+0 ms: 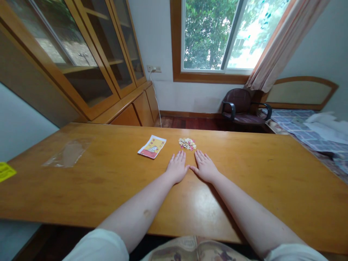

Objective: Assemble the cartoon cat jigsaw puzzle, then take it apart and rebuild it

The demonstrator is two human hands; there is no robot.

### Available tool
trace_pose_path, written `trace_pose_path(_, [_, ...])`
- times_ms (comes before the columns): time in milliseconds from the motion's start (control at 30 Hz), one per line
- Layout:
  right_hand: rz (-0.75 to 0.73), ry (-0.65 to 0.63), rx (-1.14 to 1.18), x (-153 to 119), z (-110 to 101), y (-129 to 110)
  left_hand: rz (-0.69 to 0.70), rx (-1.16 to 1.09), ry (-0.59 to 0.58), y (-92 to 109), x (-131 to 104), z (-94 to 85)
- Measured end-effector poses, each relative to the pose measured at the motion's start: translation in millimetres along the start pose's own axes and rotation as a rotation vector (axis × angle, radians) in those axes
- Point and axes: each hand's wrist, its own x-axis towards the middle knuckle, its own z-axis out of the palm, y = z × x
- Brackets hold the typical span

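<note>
My left hand (177, 167) lies flat on the wooden table (114, 188), fingers stretched forward and holding nothing. Beside it my right hand (205, 166) rests palm down in the same way, the two thumbs almost meeting. Just beyond the fingertips sits a small heap of jigsaw puzzle pieces (187, 143), mostly pale with some pink ones. To the left of the heap is a picture card (152, 146) with a yellow and pink print of a white animal figure.
A clear plastic bag (69, 154) lies on the table's left part, and a yellow label (7, 172) shows at the far left. Beyond the table stand a glass-door cabinet (116, 87), a dark red armchair (240, 105) and a bed (307, 123).
</note>
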Motion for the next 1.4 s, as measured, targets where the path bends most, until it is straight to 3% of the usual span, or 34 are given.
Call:
trace_pose_path(567, [0.006, 0.005, 0.016, -1, 0, 0, 0.007, -0.04, 0.009, 1, 1, 1.2])
trace_pose_path(733, [0.011, -0.016, 0.037, 0, -1, 2, 0.018, -0.134, 0.126, -19, 1, -11.4])
trace_pose_path(800, [0.008, -0.028, 0.051, 0, -2, 3, -0.091, -0.102, 0.264, -36, -1, -21.7])
trace_pose_path(867, [0.005, -0.033, 0.064, 0, -2, 5, -0.269, -0.03, 0.328, -53, -3, -30.8])
trace_pose_path(967, [0.003, -0.033, 0.078, 0, -2, 5, -0.49, 0.023, 0.211, -70, -5, -36.7])
trace_pose_path(1033, [0.007, -0.032, 0.083, 0, -2, 5, -0.55, 0.015, 0.146, -73, -4, -35.3])
trace_pose_path(1167, [0.011, -0.037, 0.087, -1, -2, 5, -0.51, -0.031, 0.107, -73, 1, -26.2])
trace_pose_path(1300, [0.005, -0.032, 0.085, 0, -2, 6, -0.375, -0.047, 0.149, -77, 7, -15.4])
trace_pose_path(1400, [0.008, -0.03, 0.091, 0, -2, 6, -0.364, -0.06, 0.159, -80, 10, -10.3])
